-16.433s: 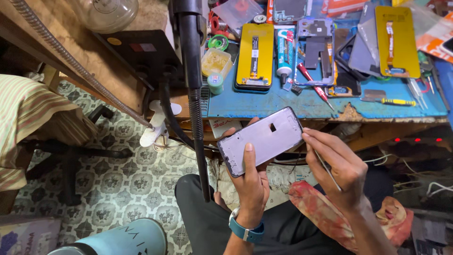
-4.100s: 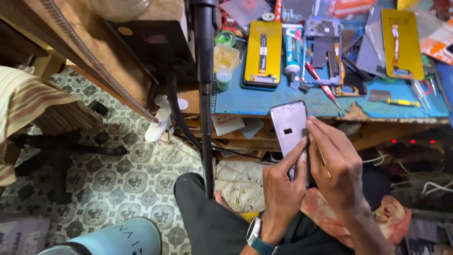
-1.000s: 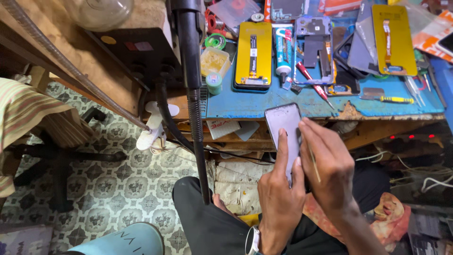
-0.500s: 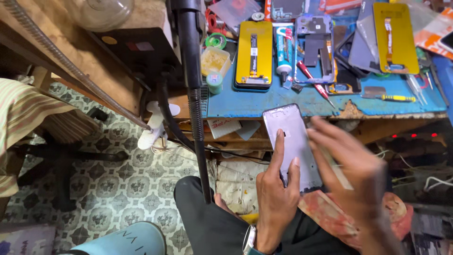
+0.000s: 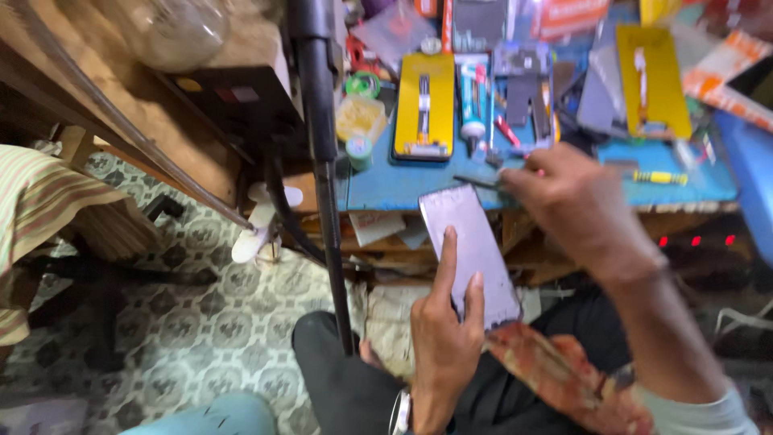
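Right hand (image 5: pixel 576 205) is motion-blurred; the thin dark tool (image 5: pixel 475 182) at its 9 o'clock is too smeared to identify. Left hand (image 5: pixel 443 342) hides the grey phone (image 5: pixel 471 250) lower left corner. Wristwatch (image 5: pixel 400 415) is cut off at 6 o'clock.

I count one grey phone panel (image 5: pixel 471 254) in my left hand (image 5: pixel 443 346) and one thin tool (image 5: pixel 477 183) pinched in my right hand (image 5: pixel 576 205). Beyond my hands on the counter (image 5: pixel 386 185) lie two yellow frames (image 5: pixel 424 105) (image 5: pixel 652 80), one yellow-handled screwdriver (image 5: pixel 659 176) and one tube (image 5: pixel 472 101).
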